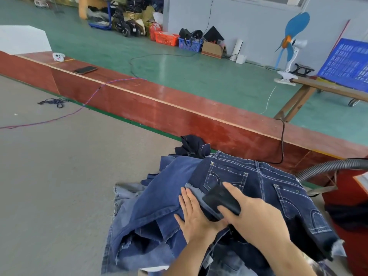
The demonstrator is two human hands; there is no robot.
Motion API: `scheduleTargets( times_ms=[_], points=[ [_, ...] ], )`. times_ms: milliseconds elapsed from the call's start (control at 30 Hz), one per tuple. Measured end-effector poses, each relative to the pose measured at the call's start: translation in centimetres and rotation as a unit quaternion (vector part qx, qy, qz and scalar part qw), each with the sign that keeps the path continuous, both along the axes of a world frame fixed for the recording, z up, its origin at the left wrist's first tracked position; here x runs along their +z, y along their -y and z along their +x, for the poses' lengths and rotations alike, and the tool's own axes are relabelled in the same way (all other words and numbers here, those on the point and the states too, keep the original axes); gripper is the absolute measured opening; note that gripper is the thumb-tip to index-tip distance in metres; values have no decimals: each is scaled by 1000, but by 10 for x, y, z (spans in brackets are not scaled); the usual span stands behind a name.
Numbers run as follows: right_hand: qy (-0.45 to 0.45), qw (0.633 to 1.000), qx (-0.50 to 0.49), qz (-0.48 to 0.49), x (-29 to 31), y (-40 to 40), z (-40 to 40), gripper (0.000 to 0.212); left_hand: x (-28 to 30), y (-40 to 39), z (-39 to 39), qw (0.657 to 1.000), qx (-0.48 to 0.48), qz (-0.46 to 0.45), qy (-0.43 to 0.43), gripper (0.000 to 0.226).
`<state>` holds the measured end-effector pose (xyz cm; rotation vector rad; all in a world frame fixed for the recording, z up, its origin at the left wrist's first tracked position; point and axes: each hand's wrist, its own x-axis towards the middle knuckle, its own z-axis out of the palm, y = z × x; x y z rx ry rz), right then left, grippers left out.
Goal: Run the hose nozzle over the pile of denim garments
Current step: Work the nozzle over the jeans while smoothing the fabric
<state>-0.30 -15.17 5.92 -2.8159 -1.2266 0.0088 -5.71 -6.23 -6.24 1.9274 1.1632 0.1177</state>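
A pile of denim garments (258,182) lies on the grey table (59,186) in front of me, dark jeans with white stitching on top and lighter blue pieces to the left. My right hand (253,214) grips a black nozzle (219,198) and holds it down on the denim. My left hand (193,214) rests flat on the fabric just left of the nozzle, fingers straight. A grey ribbed hose (326,166) curves in from the right edge; where it joins the nozzle is hidden.
A red wooden ledge (179,108) borders the table's far side, with a phone (85,70) on it. A pink-blue cord (59,118) trails over the table. A red bin (350,196) stands at right. Beyond are green floor, crates, a blue fan (292,36) and a bench.
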Motion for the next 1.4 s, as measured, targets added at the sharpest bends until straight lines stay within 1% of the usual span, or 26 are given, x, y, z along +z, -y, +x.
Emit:
scheduleTargets(
  times_ms=[67,167,333,400,433,467,533,600,667,767,833,900,1000,1067,1133,1200,1300,1333,1400],
  points=[
    [-10,999,0,-31,-4,-1,1,58,1,1,1,1000,8,-1,6,130],
    [-1,999,-1,-52,-10,-10,0,57,0,2,2,1000,20,-3,10,124],
    [31,998,4,-60,-27,-37,0,56,-3,3,3,999,32,-11,20,105],
    [39,998,12,-56,-33,-50,-2,57,-5,2,2,1000,15,-5,9,98],
    [37,998,16,-46,-35,-55,-2,57,-6,1,2,1000,4,3,-3,99],
    [31,999,17,-30,-36,-58,-2,57,-7,1,2,1000,-4,5,-14,105],
    [13,1000,4,19,-29,-60,4,58,-7,-1,1,1000,-16,-1,-26,125],
    [-10,997,-15,77,-14,-55,16,57,-4,-2,0,1000,-19,-9,-22,140],
    [-25,994,-26,102,0,-46,27,53,-3,-2,0,1000,-18,-18,-14,145],
    [-37,998,-16,38,6,-32,30,48,-3,-1,0,1000,-12,-19,-17,148],
    [-46,999,2,-19,1,-31,25,48,-4,-1,0,999,-9,-18,-25,147],
    [-43,997,19,-54,-7,-35,22,49,-3,0,1,999,-6,-15,-30,143],
    [-5,998,26,-58,-18,-49,17,49,-5,0,2,999,-4,-8,-34,133],
    [33,997,34,-57,-27,-61,7,53,-7,-1,3,1000,-6,-3,-31,120],
    [41,998,34,-37,-34,-69,-1,57,-8,-2,3,999,-4,2,-36,110],
    [16,1000,20,-3,-33,-70,2,57,-8,-1,3,999,-7,0,-37,115],
    [-36,998,-6,46,-16,-62,18,57,-6,-2,2,999,-17,-13,-30,139],
    [-44,998,-5,48,-11,-58,22,57,-6,-2,1,999,-18,-13,-29,143],
    [-44,999,4,13,-5,-52,23,53,-7,-1,0,999,-19,-13,-29,144]
  ],
)
